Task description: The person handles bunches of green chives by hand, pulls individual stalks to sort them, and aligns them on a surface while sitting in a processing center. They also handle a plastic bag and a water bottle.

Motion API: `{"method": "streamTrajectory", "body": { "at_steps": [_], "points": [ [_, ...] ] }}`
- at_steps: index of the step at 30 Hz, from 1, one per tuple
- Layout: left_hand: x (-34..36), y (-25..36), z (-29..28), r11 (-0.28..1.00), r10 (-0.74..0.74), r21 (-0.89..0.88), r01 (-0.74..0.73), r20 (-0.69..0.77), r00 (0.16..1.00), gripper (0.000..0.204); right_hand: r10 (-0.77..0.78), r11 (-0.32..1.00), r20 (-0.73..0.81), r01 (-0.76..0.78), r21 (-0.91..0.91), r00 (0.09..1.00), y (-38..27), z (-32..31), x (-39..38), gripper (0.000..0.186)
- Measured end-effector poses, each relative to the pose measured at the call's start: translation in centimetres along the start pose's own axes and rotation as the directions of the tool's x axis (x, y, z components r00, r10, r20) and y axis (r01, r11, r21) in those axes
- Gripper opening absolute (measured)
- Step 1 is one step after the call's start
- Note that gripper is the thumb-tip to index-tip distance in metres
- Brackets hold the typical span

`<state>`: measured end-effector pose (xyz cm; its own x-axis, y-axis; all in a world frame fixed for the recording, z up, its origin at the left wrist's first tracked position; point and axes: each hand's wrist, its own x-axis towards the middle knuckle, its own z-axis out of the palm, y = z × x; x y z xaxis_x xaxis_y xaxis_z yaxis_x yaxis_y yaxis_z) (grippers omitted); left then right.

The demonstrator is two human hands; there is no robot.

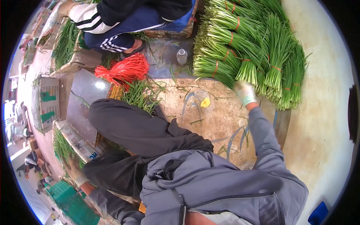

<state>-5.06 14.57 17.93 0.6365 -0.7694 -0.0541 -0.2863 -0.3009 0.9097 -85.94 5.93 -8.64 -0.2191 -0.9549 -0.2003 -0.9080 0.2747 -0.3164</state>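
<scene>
Probably light and soft, the green bundles [250,47] suit holding mid-band; left hand [76,173] and right hand [244,93] fingers: cannot tell.

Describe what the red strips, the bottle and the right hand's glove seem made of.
Red strips: probably plastic, slightly glossy, thin and ribbon-like.
Bottle: likely smooth plastic, see-through; glass isn't ruled out.
Right glove: apparently fabric, pale and matte; blur hides any weave.

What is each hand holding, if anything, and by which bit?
The right hand is at the pale ends of a green bundle; the left hand by loose greens. Whether either grips anything cannot be told.
</scene>
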Motion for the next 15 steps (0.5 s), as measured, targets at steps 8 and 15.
{"method": "streamTrajectory", "body": {
  "at_steps": [8,15],
  "points": [
    [-1.7,-1.9,3.1,0.999,-0.048,-0.015,0.048,0.008,0.999,0.073,0.258,0.949,0.488,-0.314,0.035,0.834,-5.3,14.4,-5.0,0.126],
    [-1.4,-5.6,2.0,-0.023,0.339,0.898,-0.440,0.421,0.841,0.040,-0.196,0.954,0.273,0.248,-0.170,0.942,-3.4,23.7,-4.4,0.049]
  ]
}}
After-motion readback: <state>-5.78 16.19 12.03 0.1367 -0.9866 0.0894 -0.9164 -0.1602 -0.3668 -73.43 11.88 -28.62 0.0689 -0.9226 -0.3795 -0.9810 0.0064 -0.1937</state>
